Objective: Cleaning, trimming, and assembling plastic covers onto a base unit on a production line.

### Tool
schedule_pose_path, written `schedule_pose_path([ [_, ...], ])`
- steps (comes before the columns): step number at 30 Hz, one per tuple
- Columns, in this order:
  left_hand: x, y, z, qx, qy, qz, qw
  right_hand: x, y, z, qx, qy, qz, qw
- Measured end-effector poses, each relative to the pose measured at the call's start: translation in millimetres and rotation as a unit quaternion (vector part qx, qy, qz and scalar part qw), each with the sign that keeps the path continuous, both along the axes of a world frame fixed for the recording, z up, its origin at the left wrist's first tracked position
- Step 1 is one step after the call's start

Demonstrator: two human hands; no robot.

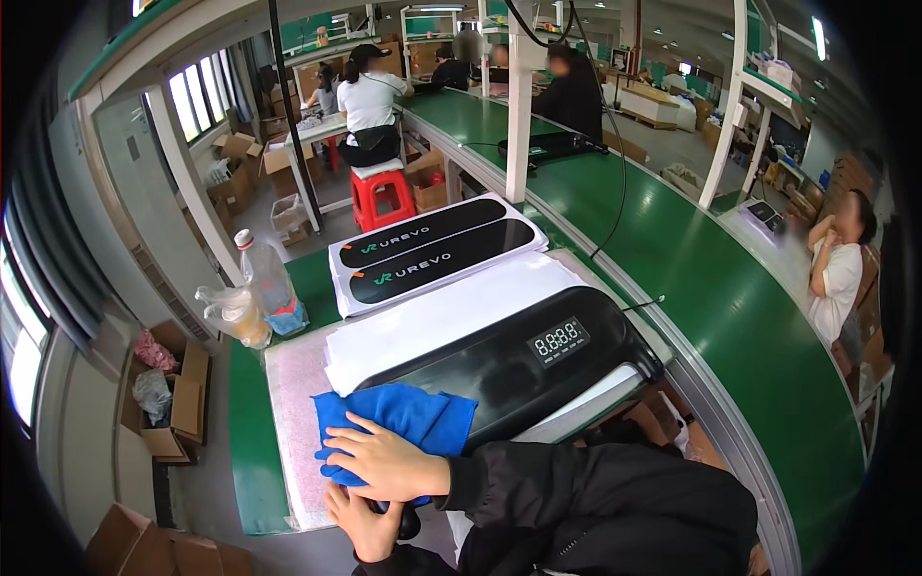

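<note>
Currently, from the head view, pressing down on a soft blue cloth with the right hand, palm down and fingers spread. Resting the left hand just below, toward the near edge of the green worktop, with thumb set apart from fingers; cannot tell whether pinching anything beneath. Can see loose folds in the cloth, a straight hem and squared corners. Draped over the left end of a long, smooth black panel, lying slantwise from near the near-left corner toward the metal rail along the right edge. Glossy, round-ended on the right, and fitted there with a rectangular display of lit white digits. Behind it, can see flat white sheets, then two round-ended black strips side by side on white backing. Toward the left edge, can make out a pinkish, finely speckled mat; farther back, a clear plastic bottle, upright, beside a crumpled transparent bag.
</note>
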State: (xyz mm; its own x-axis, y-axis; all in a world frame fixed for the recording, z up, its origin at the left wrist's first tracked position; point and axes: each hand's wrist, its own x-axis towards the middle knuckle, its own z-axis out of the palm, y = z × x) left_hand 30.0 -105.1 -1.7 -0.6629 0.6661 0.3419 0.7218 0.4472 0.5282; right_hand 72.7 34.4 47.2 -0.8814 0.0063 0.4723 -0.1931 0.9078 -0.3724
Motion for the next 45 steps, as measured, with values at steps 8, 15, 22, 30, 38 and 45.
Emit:
schedule_pose_path([
  [8,8,-5,15,0.051,-0.042,0.011,0.998,124,101,11,-0.005,0.058,-0.171,0.984],
  [15,-6,-7,8,0.030,-0.068,-0.013,0.997,262,201,-10,0.040,0.107,-0.482,0.869],
  [22,-16,0,11,0.032,-0.078,-0.048,0.995,269,184,-10,0.018,0.112,-0.520,0.846],
  [30,-7,-11,7,-0.025,-0.024,-0.032,0.999,197,124,-12,0.015,0.112,-0.315,0.942],
  [38,7,-3,6,0.008,-0.046,-0.016,0.999,56,70,-19,0.049,0.099,-0.159,0.981],
  [45,-23,-17,-21,0.035,-0.069,-0.036,0.996,20,-7,-16,0.060,0.065,0.032,0.996],
])
